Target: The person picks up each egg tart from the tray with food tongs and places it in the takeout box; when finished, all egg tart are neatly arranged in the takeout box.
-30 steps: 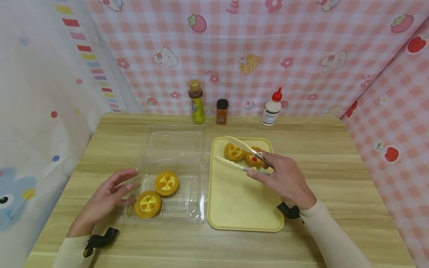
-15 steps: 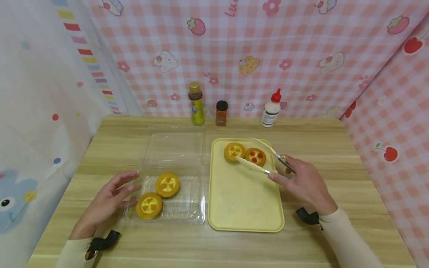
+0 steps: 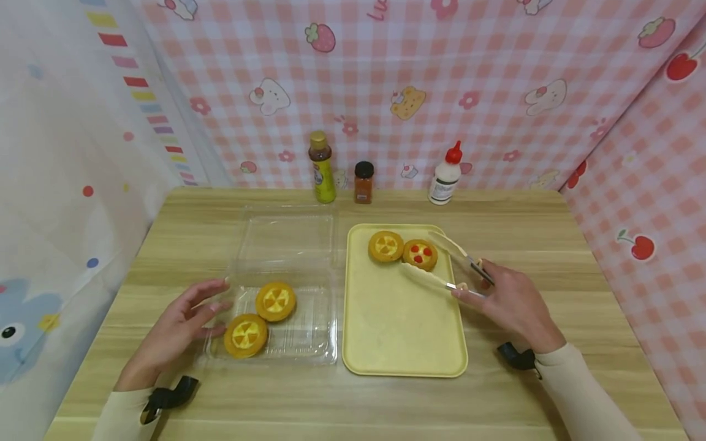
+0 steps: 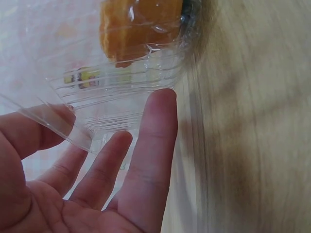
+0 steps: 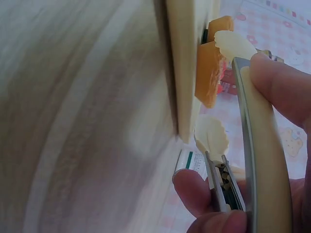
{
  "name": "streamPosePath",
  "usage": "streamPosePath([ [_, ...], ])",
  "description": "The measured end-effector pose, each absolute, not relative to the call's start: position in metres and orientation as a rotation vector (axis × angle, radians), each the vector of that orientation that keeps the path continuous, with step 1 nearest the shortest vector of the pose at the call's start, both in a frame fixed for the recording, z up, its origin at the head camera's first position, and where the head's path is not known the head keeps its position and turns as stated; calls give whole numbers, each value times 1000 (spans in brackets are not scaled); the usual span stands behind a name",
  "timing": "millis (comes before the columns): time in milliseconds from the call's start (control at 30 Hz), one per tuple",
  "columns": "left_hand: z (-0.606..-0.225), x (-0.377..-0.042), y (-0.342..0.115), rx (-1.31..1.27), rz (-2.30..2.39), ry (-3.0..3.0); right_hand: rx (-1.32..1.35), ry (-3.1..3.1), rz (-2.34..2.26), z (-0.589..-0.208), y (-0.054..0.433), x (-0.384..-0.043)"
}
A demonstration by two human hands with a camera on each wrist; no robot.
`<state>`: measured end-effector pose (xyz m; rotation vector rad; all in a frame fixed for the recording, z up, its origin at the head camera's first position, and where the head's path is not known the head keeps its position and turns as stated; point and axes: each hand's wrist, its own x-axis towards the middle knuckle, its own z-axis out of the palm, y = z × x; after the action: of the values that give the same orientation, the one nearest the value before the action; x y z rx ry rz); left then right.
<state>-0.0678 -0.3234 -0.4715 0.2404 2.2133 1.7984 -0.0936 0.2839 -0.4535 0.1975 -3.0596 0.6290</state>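
Observation:
My right hand [image 3: 521,303] holds food tongs [image 3: 427,274] with cream-coloured tips, their arms spread apart. The tips stand around the red-dotted tart [image 3: 420,254], with nothing between them in their grip. Against it lies a tart with a wedge pattern [image 3: 386,246], both on the yellow tray [image 3: 405,331]. Left of the tray is a clear plastic clamshell box [image 3: 309,343], lid folded back. It holds two wedge-patterned tarts, one farther [image 3: 276,301] and one nearer [image 3: 246,335]. My left hand [image 3: 173,327] rests at the box's left side, fingers loosely extended [image 4: 158,131] and touching the plastic.
Along the back of the wooden table [image 3: 513,233] stand a gold-capped bottle [image 3: 322,171], a small black-capped jar [image 3: 363,184] and a white squeeze bottle with a red tip [image 3: 445,177]. Patterned cloth walls [image 3: 237,67] enclose the table.
The right hand has moved right and slightly nearer, drawing the tongs back from over the two tarts on the tray. The red-dotted tart is uncovered. My left hand has stayed in place.

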Motion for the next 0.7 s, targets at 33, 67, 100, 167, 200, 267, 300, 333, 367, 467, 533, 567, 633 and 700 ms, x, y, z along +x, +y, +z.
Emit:
streamPosePath([
  [33, -471, -68, -323, 237, 1795, 2215, 200, -3062, 614, -454, 284, -94],
  [67, -471, -68, -323, 234, 1793, 2216, 202, -3063, 606, -455, 285, -94],
  [100, -470, -68, -322, 231, 1793, 2214, 203, -3064, 600, -456, 286, -94],
  [167, -469, -68, -322, 227, 1787, 2216, 208, -3058, 587, -459, 287, -95],
  [200, -469, -68, -321, 226, 1785, 2214, 213, -3050, 582, -460, 287, -95],
  [267, -468, -68, -321, 222, 1784, 2208, 230, -3030, 575, -461, 288, -95],
  [300, -468, -68, -321, 220, 1784, 2205, 242, -3018, 570, -462, 288, -95],
  [333, -468, -68, -321, 217, 1783, 2203, 256, -3004, 565, -462, 288, -95],
  [367, -468, -68, -321, 214, 1782, 2201, 272, -2990, 560, -463, 288, -95],
  [467, -468, -68, -322, 207, 1781, 2199, 314, -2952, 548, -464, 287, -95],
  [533, -468, -68, -322, 206, 1775, 2203, 329, -2934, 546, -464, 287, -95],
  [567, -468, -69, -322, 207, 1771, 2206, 329, -2928, 545, -464, 287, -94],
  [633, -468, -69, -322, 210, 1767, 2208, 325, -2923, 543, -464, 288, -93],
  [700, -468, -69, -322, 214, 1766, 2208, 313, -2927, 547, -463, 288, -92],
])
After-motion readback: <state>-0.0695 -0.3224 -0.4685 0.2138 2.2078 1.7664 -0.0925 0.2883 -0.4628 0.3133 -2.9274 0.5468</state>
